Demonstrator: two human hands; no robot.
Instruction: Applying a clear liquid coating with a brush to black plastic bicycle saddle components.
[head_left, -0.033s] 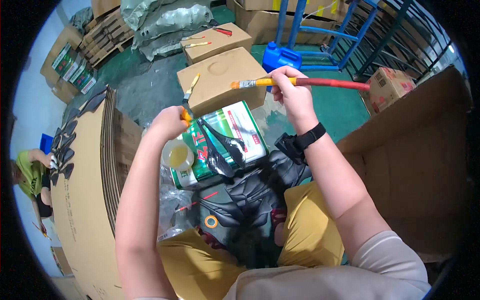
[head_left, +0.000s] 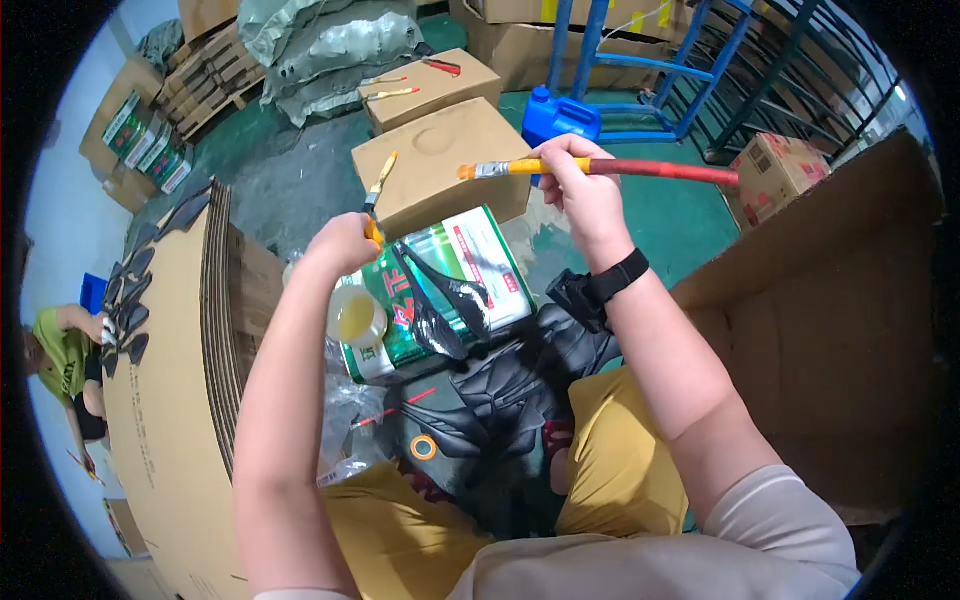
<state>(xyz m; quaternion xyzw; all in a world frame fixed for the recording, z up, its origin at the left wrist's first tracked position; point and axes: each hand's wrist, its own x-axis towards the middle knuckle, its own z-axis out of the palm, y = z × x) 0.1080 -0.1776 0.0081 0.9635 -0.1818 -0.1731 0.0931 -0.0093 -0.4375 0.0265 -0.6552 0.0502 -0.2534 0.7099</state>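
My right hand [head_left: 580, 185] is closed round a long paintbrush [head_left: 655, 171] with a yellow and red handle, held level, its bristles toward the left. My left hand [head_left: 343, 243] grips an orange-handled tool [head_left: 374, 232]; my fingers hide most of it, so its kind is unclear. Below both hands, a green and white rectangular tin [head_left: 490, 250] lies flat. Two glossy black curved pieces [head_left: 436, 325] rest on it, partly overlapping. By the tin's left end stands a translucent cup [head_left: 357, 318] with yellowish liquid, under my left wrist.
Another brush [head_left: 383, 178] lies on a cardboard box [head_left: 450, 150] ahead. Black moulded parts [head_left: 500, 385] and an orange tape ring [head_left: 423, 447] are near my feet. Stacked cardboard [head_left: 170, 400] stands left, an open carton [head_left: 820, 330] right. A blue jug [head_left: 560, 115] sits beyond; a person [head_left: 65, 350] works far left.
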